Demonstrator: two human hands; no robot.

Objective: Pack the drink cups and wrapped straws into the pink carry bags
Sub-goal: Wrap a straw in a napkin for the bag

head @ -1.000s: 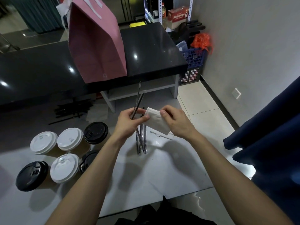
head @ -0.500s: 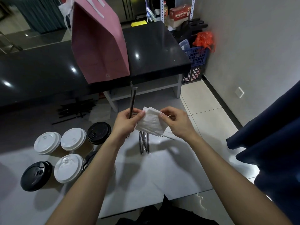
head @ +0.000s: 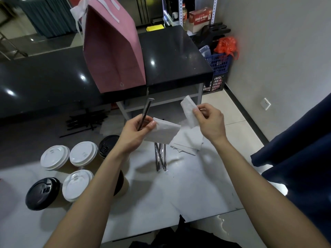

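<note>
Left hand [head: 136,129] pinching a wrapped straw [head: 145,113] and a white napkin [head: 162,132], right hand [head: 208,120] pinching another napkin [head: 189,110], more wrapped straws [head: 160,156] lying on the white table [head: 179,194], lidded cups [head: 71,169] near left, pink carry bag [head: 112,51] standing on the far black counter [head: 170,56]

The left hand [head: 136,133] pinches a wrapped straw [head: 145,113] and a napkin [head: 163,133]; the right hand [head: 209,120] pinches another napkin [head: 188,110]. Lidded cups [head: 83,153] stand left of the hands, a pink carry bag [head: 114,51] beyond them.
</note>
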